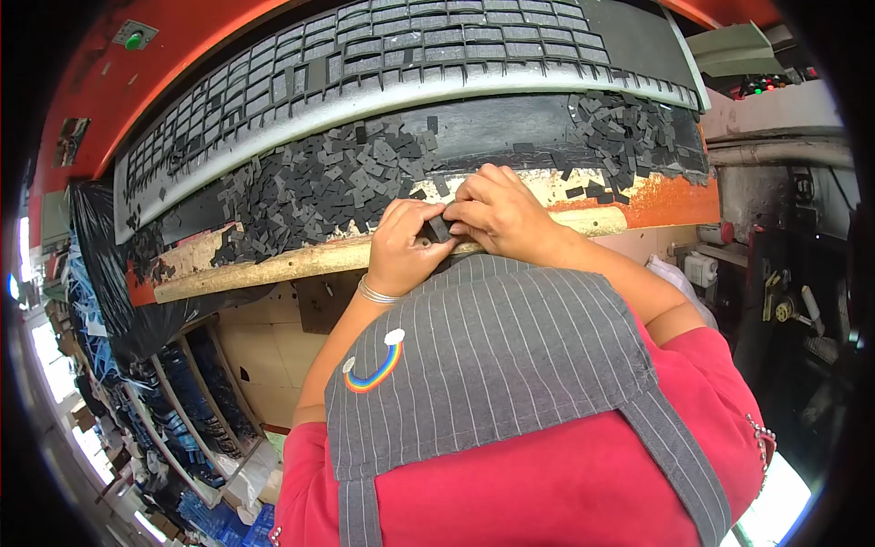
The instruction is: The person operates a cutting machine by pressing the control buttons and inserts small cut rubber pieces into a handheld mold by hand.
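Note:
Close to my apron, over the front edge of the bench, both hands meet around a small black block (439, 228), perhaps a stack of flat pieces. My left hand (401, 244) has its thumb and fingers closed on the block from the left. From the right, my right hand (499, 211) pinches it with bent fingers. Just beyond my hands lies a large heap of small flat black rectangular pieces (319, 178), some showing a hole. A second pile of black pieces (624, 132) is to the right.
Behind the heaps runs a pale rail (410, 91) with a black grid sheet (437, 41) above it. A worn wooden edge (273, 264) borders the bench in front. A green button (135, 40) sits on the red machine frame. Black plastic (114, 273) hangs at left.

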`<state>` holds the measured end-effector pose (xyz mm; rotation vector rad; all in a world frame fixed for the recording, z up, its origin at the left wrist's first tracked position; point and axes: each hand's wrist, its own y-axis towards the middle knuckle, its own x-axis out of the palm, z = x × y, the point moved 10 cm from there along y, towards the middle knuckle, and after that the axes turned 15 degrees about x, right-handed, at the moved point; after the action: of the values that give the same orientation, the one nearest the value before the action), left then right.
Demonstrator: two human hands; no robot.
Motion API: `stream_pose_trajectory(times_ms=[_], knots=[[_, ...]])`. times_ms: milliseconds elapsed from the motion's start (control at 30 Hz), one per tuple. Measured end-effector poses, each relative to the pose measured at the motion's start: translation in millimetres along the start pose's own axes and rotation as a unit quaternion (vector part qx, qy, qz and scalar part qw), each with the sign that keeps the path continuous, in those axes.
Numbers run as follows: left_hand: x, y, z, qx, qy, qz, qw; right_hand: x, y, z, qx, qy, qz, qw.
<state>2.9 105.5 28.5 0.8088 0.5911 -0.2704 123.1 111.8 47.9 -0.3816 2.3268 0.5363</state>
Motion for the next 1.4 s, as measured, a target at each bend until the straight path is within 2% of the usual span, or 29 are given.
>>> stream_pose_trajectory(times_ms=[167,267,300,367,433,500,567,667,800,867,967,1033,1100,1200,1400], knots=[[0,0,0,0.005,-0.014,0.000,1.000,2,3,6,0.028,0.023,-0.036,0.999],[-1,-1,-1,-0.005,-0.004,-0.009,1.000,-46,-4,23,0.054,-0.049,0.126,0.989],[0,-3,-1,-0.007,0.001,-0.012,1.000,-63,-6,32,0.102,-0.114,0.160,0.975],[0,-2,-1,-0.015,-0.008,0.002,1.000,-82,-5,23,0.135,-0.130,0.181,0.965],[0,-1,0,-0.013,-0.012,0.002,1.000,-57,-8,11,0.048,-0.048,0.126,0.990],[0,1,1,-0.005,-0.008,0.000,1.000,-33,-7,-5,0.005,-0.012,0.058,0.998],[-1,2,1,0.001,-0.001,0.001,1.000,-13,-2,-6,0.006,-0.032,0.012,0.999],[-2,-1,0,0.002,0.008,0.004,1.000,-7,4,-8,-0.002,-0.013,-0.005,1.000],[0,1,2,0.024,-0.017,0.006,1.000,3,10,3,0.041,0.036,-0.039,0.998],[-1,-1,-1,0.001,-0.011,0.005,1.000,1,6,3,0.050,0.035,-0.051,0.997],[-1,-1,-2,-0.013,-0.012,0.001,1.000,-37,-2,13,0.049,-0.033,0.093,0.994],[-2,-1,-2,-0.018,-0.012,0.002,1.000,-69,-5,28,0.132,-0.152,0.153,0.967],[-1,-1,-2,-0.018,-0.013,0.001,1.000,-69,-5,18,0.118,-0.130,0.135,0.975],[-1,2,0,-0.006,-0.011,0.004,1.000,-34,-6,-5,0.014,-0.015,0.060,0.998],[-1,-1,-3,-0.016,-0.010,0.003,1.000,-16,-2,7,0.042,-0.037,0.022,0.998]])
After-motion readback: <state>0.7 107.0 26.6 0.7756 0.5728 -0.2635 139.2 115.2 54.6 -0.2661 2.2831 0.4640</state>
